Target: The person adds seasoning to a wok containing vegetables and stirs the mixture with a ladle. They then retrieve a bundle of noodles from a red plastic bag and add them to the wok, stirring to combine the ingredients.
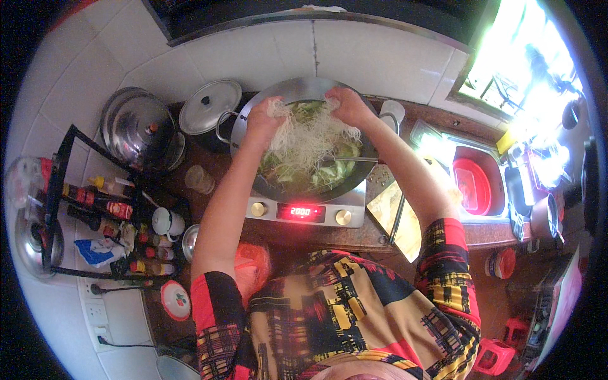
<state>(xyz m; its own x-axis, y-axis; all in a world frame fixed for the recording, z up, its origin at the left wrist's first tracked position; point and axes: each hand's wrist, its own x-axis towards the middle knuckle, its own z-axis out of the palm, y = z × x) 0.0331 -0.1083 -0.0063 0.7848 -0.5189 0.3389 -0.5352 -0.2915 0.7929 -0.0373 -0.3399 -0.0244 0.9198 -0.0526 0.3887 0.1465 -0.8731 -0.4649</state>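
Note:
My left hand (264,122) grips one side of a tangle of thin white dried noodles (311,137). The other side is held in my right hand (349,108). The strands spread between both hands, over a large two-handled wok (308,88), and hang into it. Inside the wok, pale green vegetable pieces (339,172) lie in broth. A metal utensil handle (354,160) rests across the wok's right side, partly behind my right forearm. Under the wok is an electric cooktop (270,213) with a lit red display and two knobs.
Metal pot lids (211,107) lean at the back left. On the left, a black-framed rack (57,204) holds several sauce bottles (118,209) near a white enamel mug (167,222). Chopsticks (397,219) lie over a cutting board (411,237) at right. A red basin (470,185) sits in the sink.

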